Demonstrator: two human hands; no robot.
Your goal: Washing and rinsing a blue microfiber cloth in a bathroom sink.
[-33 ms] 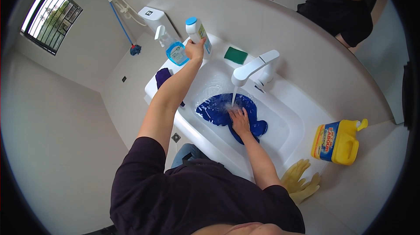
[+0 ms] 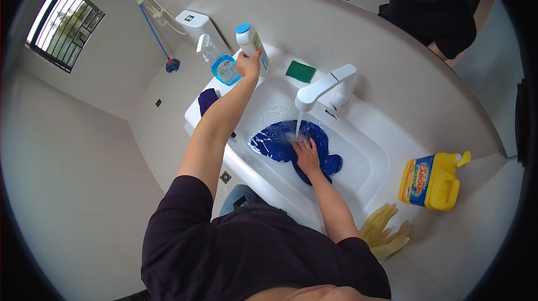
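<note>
The left hand [image 2: 248,64] is closed around a white bottle with a blue cap [image 2: 252,43] at the counter's far left corner, beside a blue spray bottle [image 2: 219,63]. The right hand [image 2: 306,155], fingers apparently spread flat, presses a blue cloth [image 2: 280,141] in the sink [image 2: 364,166] under the running tap [image 2: 325,88].

Left hand [image 2: 248,64] on bottle [image 2: 253,46]; right hand [image 2: 307,155] on cloth [image 2: 280,141]

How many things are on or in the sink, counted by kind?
Bottles: 3 (white bottle, spray bottle, yellow jug)
Cloths: 2 (blue cloth, purple cloth)
Sponges: 1 (green sponge)
Gloves: 1 pair (yellow gloves)
Total: 7
</note>
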